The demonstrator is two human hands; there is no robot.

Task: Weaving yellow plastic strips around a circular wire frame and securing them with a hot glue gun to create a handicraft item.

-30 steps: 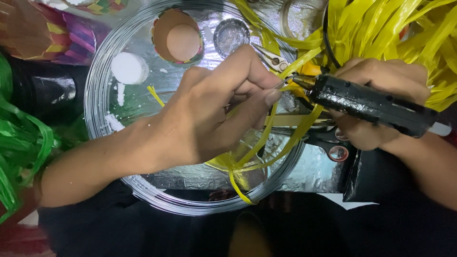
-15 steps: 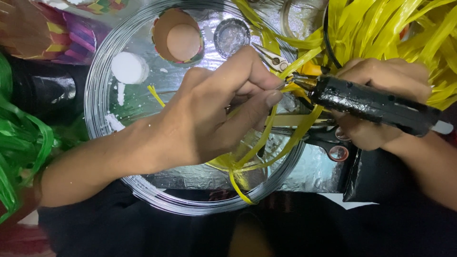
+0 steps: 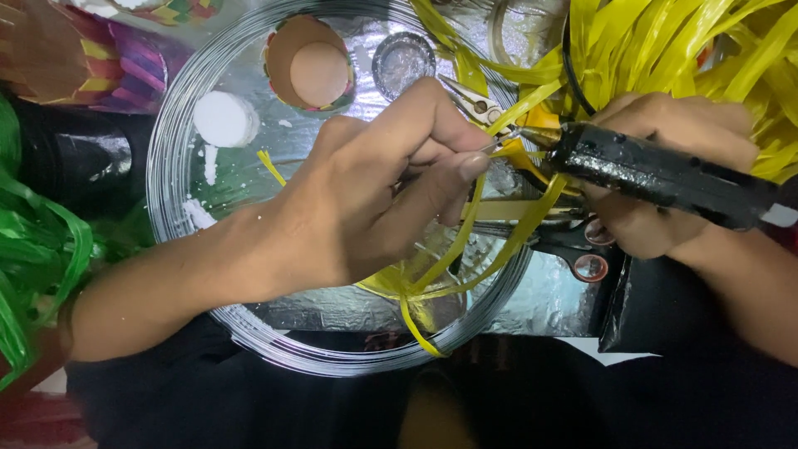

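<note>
- Left hand [image 3: 366, 199]: thumb and fingers pinched together on a thin yellow strip [image 3: 465, 241] right at the glue gun's tip; the strip runs down from the fingertips to a knot of yellow strands below.
- Right hand [image 3: 657, 187]: fingers clenched around the black glue gun [image 3: 665, 175], its nozzle pointing at the left fingertips, touching or nearly touching the strip.
- Just above the left fingertips: small pliers [image 3: 474, 104].
- Under the right fingers: scissors [image 3: 582, 254], partly hidden.
- Beyond the right hand: a mass of loose yellow strands [image 3: 690, 50].
- Around the left hand: 1 coil of silver wire [image 3: 166, 166].
- Beyond the left knuckles: 1 round cardboard tube [image 3: 312, 66], 1 white disc [image 3: 224, 116].
- Beside the left forearm: green strands [image 3: 33, 249].
</note>
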